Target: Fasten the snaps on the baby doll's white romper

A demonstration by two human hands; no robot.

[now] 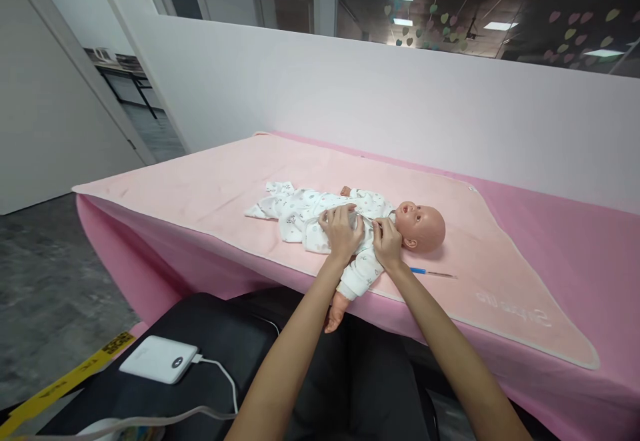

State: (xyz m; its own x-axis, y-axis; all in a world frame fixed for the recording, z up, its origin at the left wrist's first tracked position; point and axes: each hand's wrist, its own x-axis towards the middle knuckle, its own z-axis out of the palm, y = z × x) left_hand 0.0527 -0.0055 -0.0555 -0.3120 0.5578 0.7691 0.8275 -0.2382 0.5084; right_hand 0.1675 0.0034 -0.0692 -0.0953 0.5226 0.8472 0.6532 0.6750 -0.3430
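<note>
A baby doll [424,226] lies on its back on the pink mat, its head to the right. It wears a white printed baby outfit [295,211]. My left hand [343,231] rests over the doll's torso, thumb and fingers apart on the cloth. Close to the doll's neck, my right hand [387,241] pinches the outfit's front between thumb and fingers. Exactly what lies under the fingertips is hidden. One doll arm [337,312] hangs over the table's near edge. A thin stick-like tool with a blue handle [418,270] lies beside my right wrist.
The light pink mat [220,181] covers much of the table, over a darker pink cloth [590,247]. A white wall [400,107] stands behind. On a black seat [210,334] at lower left lies a white power bank [159,359] with a cable.
</note>
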